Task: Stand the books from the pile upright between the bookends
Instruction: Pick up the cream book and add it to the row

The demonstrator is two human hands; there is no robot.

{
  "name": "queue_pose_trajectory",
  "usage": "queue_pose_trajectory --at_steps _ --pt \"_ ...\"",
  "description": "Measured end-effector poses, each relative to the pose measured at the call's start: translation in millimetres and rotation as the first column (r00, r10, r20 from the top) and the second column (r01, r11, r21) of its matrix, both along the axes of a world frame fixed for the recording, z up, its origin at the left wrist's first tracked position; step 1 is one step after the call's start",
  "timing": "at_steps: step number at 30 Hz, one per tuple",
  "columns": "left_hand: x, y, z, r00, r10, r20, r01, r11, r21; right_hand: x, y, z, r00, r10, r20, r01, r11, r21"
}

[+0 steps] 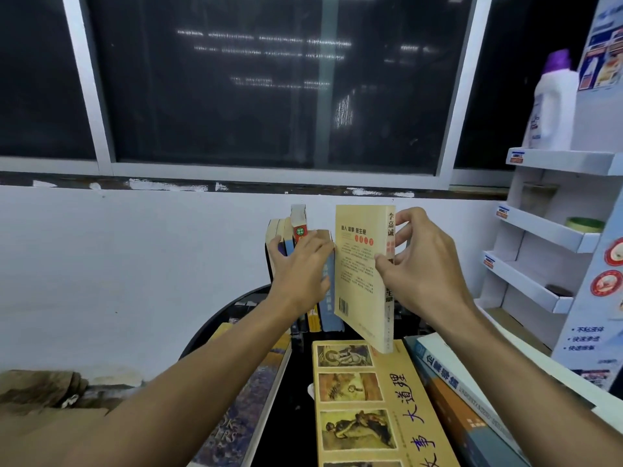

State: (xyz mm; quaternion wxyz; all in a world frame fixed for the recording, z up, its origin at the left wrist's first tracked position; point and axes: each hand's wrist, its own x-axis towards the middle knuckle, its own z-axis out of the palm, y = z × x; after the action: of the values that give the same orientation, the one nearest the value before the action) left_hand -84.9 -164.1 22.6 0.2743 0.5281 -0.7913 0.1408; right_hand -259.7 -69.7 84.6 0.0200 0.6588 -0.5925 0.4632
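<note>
right grip [421, 264] pinches yellow paperback [357, 264] upright, seemingly not yet seated | left grip [300, 264] spread flat, bracing standing books [328, 298] beside it | below both grips — three flat books [371, 399] wait on tabletop [296, 382] | roughly halfway

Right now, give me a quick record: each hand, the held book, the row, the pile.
Left hand: pressing against the upright row
Right hand: gripping the cream book at its spine
Cream book: upright, lifted, right of the row
Upright row: several books standing
Pile: yellow picture book and others, flat on the black table
</note>
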Motion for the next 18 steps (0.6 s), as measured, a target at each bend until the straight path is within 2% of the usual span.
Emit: queue_pose_trajectory --at_steps 6,18 --pt "-3 0 -8 1.000 0.029 0.005 -0.029 0.999 0.013 3 -8 -2 0.998 -0.032 -0.059 0.031 0.999 -0.031" --pt "-2 -5 -16 0.987 -0.102 -0.122 0.108 0.993 0.041 13 -27 -4 0.997 -0.048 -0.058 0.040 0.991 -0.125"
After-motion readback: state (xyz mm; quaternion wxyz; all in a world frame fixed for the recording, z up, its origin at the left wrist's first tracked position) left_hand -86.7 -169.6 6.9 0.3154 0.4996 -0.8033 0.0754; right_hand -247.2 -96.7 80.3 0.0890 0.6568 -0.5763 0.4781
